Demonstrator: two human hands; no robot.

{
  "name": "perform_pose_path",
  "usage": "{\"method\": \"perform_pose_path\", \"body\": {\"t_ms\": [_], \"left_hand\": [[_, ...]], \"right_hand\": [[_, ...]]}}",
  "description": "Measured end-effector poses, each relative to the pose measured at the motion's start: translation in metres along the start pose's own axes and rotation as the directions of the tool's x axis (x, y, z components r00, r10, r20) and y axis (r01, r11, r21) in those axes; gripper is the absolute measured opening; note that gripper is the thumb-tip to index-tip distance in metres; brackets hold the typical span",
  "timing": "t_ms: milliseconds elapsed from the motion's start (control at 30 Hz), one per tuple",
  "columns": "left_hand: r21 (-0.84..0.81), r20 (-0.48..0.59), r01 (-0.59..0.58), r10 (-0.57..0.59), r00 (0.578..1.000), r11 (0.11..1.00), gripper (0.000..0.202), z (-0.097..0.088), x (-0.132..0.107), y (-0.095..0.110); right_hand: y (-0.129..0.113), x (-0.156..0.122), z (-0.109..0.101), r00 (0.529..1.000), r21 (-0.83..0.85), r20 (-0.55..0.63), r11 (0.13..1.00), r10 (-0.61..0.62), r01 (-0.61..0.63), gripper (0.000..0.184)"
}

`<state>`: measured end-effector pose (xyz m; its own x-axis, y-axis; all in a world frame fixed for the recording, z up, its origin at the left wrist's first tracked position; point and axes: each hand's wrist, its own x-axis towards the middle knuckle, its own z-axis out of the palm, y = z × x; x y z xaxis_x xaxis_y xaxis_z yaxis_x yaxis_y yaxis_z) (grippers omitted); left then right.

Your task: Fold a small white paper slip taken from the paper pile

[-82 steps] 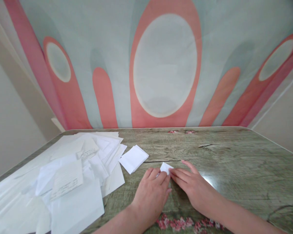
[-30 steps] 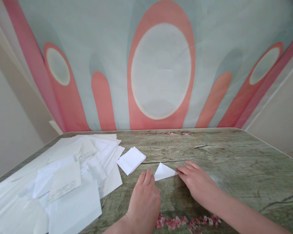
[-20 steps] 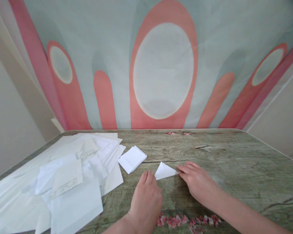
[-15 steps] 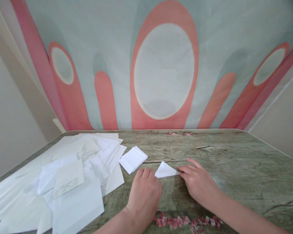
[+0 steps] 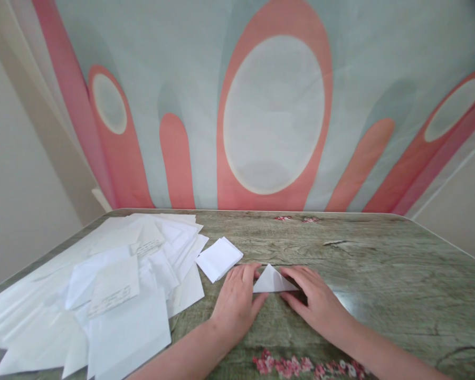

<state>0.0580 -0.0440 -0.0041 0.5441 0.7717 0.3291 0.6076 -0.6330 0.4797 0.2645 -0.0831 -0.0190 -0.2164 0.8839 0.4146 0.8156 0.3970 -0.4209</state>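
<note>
A small white folded paper triangle (image 5: 272,281) stands slightly raised off the table with its point facing away from me. My left hand (image 5: 238,295) grips its left corner between thumb and fingers. On the other side, my right hand (image 5: 311,293) has its thumb and fingers around the right corner. A small stack of white folded paper squares (image 5: 219,259) lies just beyond my left hand, apart from it.
A wide, loose pile of white paper sheets (image 5: 130,327) covers the left of the table, some with printed lines. The wood-patterned table (image 5: 399,295) bears printed pink flowers (image 5: 285,364) near me. A patterned backdrop (image 5: 273,203) hangs behind the far edge.
My left hand has turned from knuckles-up to a thumb-and-finger hold. My right hand has shifted its hold around the right corner. The triangle now looks symmetrical and lifted. The view has shifted slightly.
</note>
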Motion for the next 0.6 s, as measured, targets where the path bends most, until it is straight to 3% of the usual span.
{"method": "perform_pose_path", "body": {"t_ms": [167,333,433,600], "left_hand": [[-0.124,0.012,-0.010,0.012,1.000,0.992,0.047,-0.001,0.000,0.000],[-0.216,-0.120,-0.011,-0.016,0.993,0.976,0.057,0.000,0.002,-0.002],[-0.343,-0.193,-0.006,-0.064,0.979,0.939,0.061,0.002,0.004,-0.001],[-0.622,-0.186,0.022,-0.175,0.967,0.782,0.050,0.005,0.007,0.007]], "right_hand": [[0.002,-0.003,0.005,0.998,0.094,-0.019,0.994,0.060,-0.058,0.029],[0.001,-0.001,0.002,0.973,0.304,-0.004,0.927,0.232,-0.219,0.024],[-0.006,0.003,-0.004,0.939,0.529,0.078,0.784,0.336,-0.324,0.023],[-0.025,0.005,-0.009,0.865,0.769,0.201,0.474,0.460,-0.430,0.023]]}}
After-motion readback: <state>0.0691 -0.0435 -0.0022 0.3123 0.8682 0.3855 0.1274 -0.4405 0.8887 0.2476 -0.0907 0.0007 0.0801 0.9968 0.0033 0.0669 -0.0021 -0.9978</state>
